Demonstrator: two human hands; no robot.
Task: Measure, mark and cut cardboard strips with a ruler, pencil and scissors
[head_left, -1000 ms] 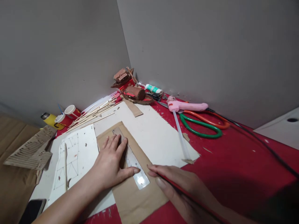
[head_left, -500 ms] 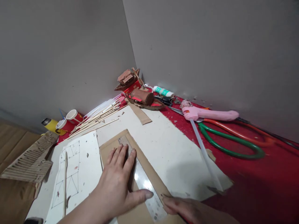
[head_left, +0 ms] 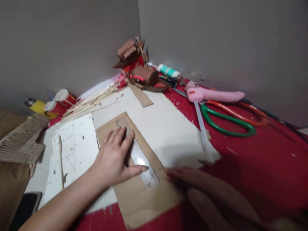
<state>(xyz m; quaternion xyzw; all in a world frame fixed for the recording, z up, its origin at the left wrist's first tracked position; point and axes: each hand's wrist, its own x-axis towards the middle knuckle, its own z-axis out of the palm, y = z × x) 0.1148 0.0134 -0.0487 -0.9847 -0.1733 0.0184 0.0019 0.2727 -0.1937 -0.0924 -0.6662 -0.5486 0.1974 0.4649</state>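
Note:
My left hand [head_left: 115, 157] lies flat with fingers spread, pressing a metal ruler [head_left: 141, 162] onto a brown cardboard sheet [head_left: 141, 199]. The ruler runs diagonally along the cardboard's right edge. My right hand [head_left: 211, 195] is at the ruler's near end, close to the lens and smeared by motion. Its fingers look closed in a writing grip; whatever they hold does not show in this blurred frame. The cardboard rests on a large white sheet [head_left: 168, 128] over a red table cover [head_left: 264, 160].
A white paper with a pencil drawing [head_left: 72, 150] and a thin stick [head_left: 61, 160] lie left. Pink glue gun [head_left: 211, 95], green-and-orange scissors [head_left: 228, 120], glue tube [head_left: 169, 70], wooden scraps [head_left: 134, 64], skewers [head_left: 93, 99], cups [head_left: 60, 98], corrugated cardboard [head_left: 19, 144], a phone [head_left: 24, 210].
The view swung about and ended lower, blurring the frame. My left hand stays on the ruler. My right hand stays at the ruler's near end, now blurred; the thin red tool is lost from sight.

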